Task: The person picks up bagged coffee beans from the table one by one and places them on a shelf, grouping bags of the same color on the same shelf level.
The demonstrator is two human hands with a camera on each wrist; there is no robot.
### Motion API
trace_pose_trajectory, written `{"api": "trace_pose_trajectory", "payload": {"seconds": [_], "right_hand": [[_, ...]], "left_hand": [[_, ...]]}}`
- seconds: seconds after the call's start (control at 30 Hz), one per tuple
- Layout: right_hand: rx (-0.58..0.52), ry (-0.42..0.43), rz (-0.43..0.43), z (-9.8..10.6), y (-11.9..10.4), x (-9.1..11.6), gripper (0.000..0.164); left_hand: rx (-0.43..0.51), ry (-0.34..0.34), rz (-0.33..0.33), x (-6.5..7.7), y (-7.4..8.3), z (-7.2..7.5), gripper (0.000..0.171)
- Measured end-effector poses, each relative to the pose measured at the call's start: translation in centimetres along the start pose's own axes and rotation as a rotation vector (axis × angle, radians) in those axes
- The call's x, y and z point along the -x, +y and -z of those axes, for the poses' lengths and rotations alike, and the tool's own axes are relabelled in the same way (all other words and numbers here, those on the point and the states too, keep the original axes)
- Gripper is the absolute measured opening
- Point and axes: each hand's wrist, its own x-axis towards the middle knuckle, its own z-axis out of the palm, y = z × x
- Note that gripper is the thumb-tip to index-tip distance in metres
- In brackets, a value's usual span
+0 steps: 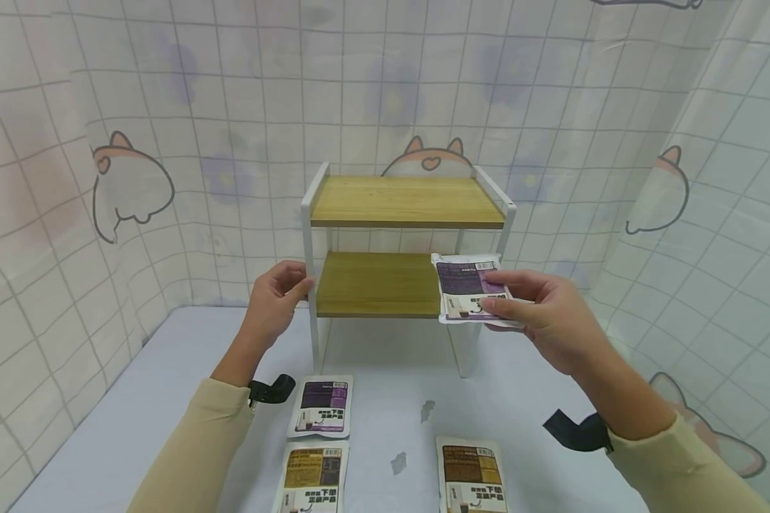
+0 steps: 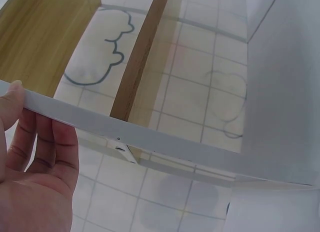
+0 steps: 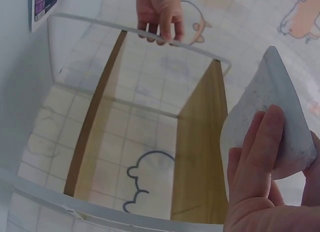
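Observation:
A two-tier shelf [image 1: 378, 315] with wooden boards and a white frame stands on the table. My left hand [image 1: 276, 298] holds its left front post [image 2: 85, 115], thumb on one side and fingers behind. In my right hand [image 1: 545, 313] is a purple-and-white sealed packet [image 1: 458, 278], pinched at its right edge with the printed face up. The packet overlaps the right end of the lower board in the head view. From the right wrist view, its plain pale back [image 3: 255, 97] shows, with fingers spread against it.
Another purple packet [image 1: 324, 399] lies on the white table [image 1: 186, 356] in front of the shelf's left side. Below it is a brown-and-yellow packet [image 1: 313, 470], with a similar brown packet [image 1: 471, 474] to the right. A tile-patterned curtain [image 1: 244, 85] surrounds the table.

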Motion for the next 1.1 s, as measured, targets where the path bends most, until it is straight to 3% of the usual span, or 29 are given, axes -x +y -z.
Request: {"api": "trace_pose_trajectory", "payload": {"seconds": [0.37, 0.8, 1.1], "right_hand": [[-0.019, 0.019, 0.019, 0.4, -1.4, -0.7, 0.049], [-0.154, 0.03, 0.017, 1.0, -3.2, -1.8, 0.041], [-0.172, 0.066, -0.001, 1.3, -3.9, -2.7, 0.048]], "left_hand": [[0.003, 0.001, 0.002, -0.1, -0.1, 0.0, 0.028], [0.012, -0.014, -0.005, -0.1, 0.1, 0.0, 0.028], [0.006, -0.028, -0.015, -0.1, -0.2, 0.3, 0.031]]}}
